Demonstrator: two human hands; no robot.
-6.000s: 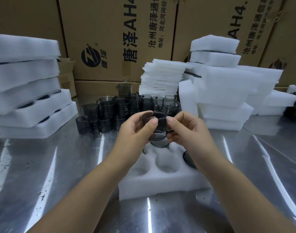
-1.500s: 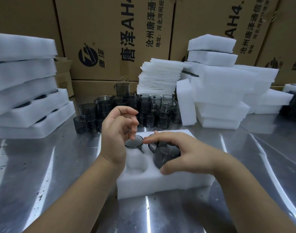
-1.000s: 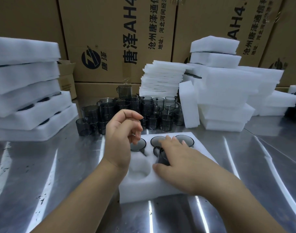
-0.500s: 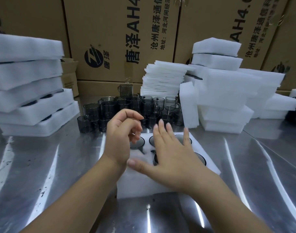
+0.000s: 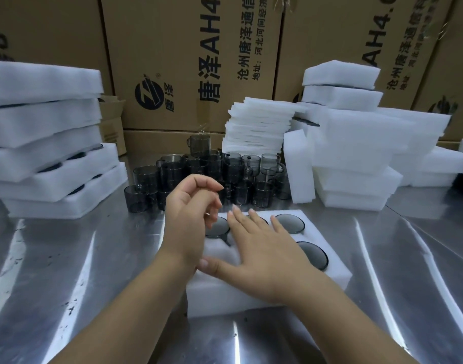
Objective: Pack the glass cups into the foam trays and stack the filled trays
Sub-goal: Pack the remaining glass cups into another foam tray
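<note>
Head: right hand point(image 5: 261, 258) lower on tray point(image 5: 219, 298)

A foam tray point(image 5: 219, 298) lies near on the bench point(image 5: 80, 258), with glass cups point(image 5: 290, 223) in its far and right pockets. Loose cups point(image 5: 198, 174) cluster behind it. Stacked trays point(image 5: 46, 164) stand left, foam blocks point(image 5: 356, 153) right, and sheets point(image 5: 256, 127) and cartons point(image 5: 177, 61) behind.

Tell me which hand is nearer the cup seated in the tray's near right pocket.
Right. The right hand is spread over the foam tray just left of that cup; the left hand hangs farther left, by the tray's left edge.
</note>
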